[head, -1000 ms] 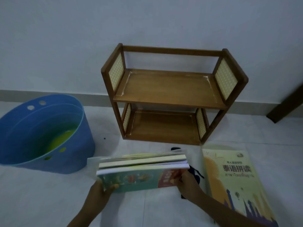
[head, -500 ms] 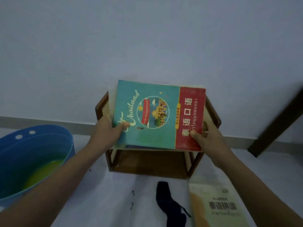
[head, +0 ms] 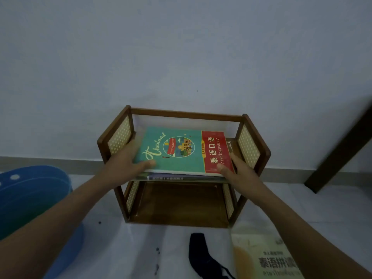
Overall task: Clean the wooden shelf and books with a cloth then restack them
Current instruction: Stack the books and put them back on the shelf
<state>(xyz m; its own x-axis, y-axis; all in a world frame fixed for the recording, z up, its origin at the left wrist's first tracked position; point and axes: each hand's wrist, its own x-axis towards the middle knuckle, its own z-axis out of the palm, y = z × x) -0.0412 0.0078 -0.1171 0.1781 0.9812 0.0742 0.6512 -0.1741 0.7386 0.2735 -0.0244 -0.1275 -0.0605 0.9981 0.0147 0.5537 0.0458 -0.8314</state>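
A small two-tier wooden shelf point(head: 187, 115) with woven side panels stands against the wall. A stack of books point(head: 181, 152), topped by a teal and red "Thailand" book, lies flat on its upper tier. My left hand point(head: 128, 160) grips the stack's left edge and my right hand point(head: 237, 170) grips its right front corner. The lower tier point(head: 181, 202) holds nothing. A dark cloth point(head: 199, 252) lies on the floor in front of the shelf. A yellow book point(head: 263, 258) lies on the floor at the lower right.
A blue plastic tub point(head: 34, 198) stands on the floor at the left. A dark wooden leg or door frame point(head: 340, 154) slants at the right. The floor is white tile, with a grey skirting along the wall.
I lifted the stack of books off the floor, carried it up to the shelf, and it now rests on the upper tier between my hands.
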